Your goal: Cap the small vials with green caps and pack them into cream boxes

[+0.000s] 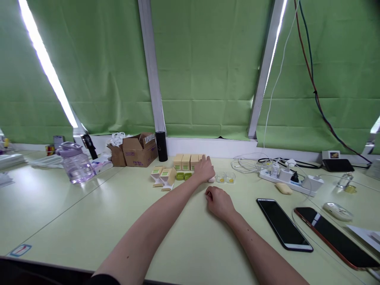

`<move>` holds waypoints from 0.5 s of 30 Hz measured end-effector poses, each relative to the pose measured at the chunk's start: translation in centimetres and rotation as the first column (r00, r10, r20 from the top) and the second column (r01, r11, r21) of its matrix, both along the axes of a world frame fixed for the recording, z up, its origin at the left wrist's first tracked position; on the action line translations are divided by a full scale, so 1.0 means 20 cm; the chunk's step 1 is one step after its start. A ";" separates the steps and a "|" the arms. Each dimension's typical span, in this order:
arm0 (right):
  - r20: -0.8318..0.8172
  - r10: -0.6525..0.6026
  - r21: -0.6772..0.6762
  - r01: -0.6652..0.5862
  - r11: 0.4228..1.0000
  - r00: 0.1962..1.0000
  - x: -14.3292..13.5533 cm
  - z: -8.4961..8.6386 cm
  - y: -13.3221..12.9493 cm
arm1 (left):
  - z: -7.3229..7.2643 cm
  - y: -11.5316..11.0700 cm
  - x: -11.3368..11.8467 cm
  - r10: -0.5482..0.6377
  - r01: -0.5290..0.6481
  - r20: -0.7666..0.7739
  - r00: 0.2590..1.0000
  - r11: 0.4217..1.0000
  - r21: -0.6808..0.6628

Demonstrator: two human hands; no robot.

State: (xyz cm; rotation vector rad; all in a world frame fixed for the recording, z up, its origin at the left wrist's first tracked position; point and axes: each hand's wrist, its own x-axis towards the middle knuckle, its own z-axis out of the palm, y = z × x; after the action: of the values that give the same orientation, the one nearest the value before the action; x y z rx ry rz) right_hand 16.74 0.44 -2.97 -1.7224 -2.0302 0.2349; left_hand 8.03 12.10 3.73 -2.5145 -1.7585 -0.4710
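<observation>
My left hand reaches over the right end of a row of small cream boxes with green labels. Its fingers are stretched and apart at the rightmost box; whether they touch it I cannot tell. A small pinkish-white thing peeks out beneath this hand. In front of the row are green square pieces, and to their left lie two cream boxes with flaps open. Clear round cups with yellow centres stand on the right. My right hand rests closed on the table, fingers curled, their contents hidden.
Two phones lie at the right, near a power strip with plugs and cables. A cardboard box, a black cylinder and a purple water jug stand at the left on the pale table.
</observation>
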 end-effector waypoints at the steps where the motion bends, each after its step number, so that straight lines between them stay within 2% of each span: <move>1: -0.002 0.002 -0.003 -0.002 1.000 1.000 0.00 0.00 0.00 | 0.01 -0.02 -0.04 -0.016 0.016 0.000 1.000 1.000 0.018; 8: 0.001 0.009 -0.003 -0.009 1.000 1.000 0.00 -0.01 0.01 | 0.07 -0.05 -0.46 -0.003 0.004 -0.052 0.999 1.000 0.030; 12: 0.045 0.022 0.017 -0.022 1.000 0.999 0.00 -0.01 0.01 | 0.04 -0.06 -0.65 0.009 -0.014 -0.124 0.992 0.999 -0.041; 15: 0.123 0.037 0.029 -0.041 0.999 0.992 -0.02 -0.01 0.00 | -0.01 -0.06 -0.71 0.028 -0.038 -0.153 0.988 0.997 -0.061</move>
State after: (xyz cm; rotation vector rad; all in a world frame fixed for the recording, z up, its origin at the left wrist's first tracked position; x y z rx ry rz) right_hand 16.40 0.47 -3.07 -1.7177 -2.1443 0.1112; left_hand -6.18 10.86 3.49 -2.4832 -1.7826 -0.2171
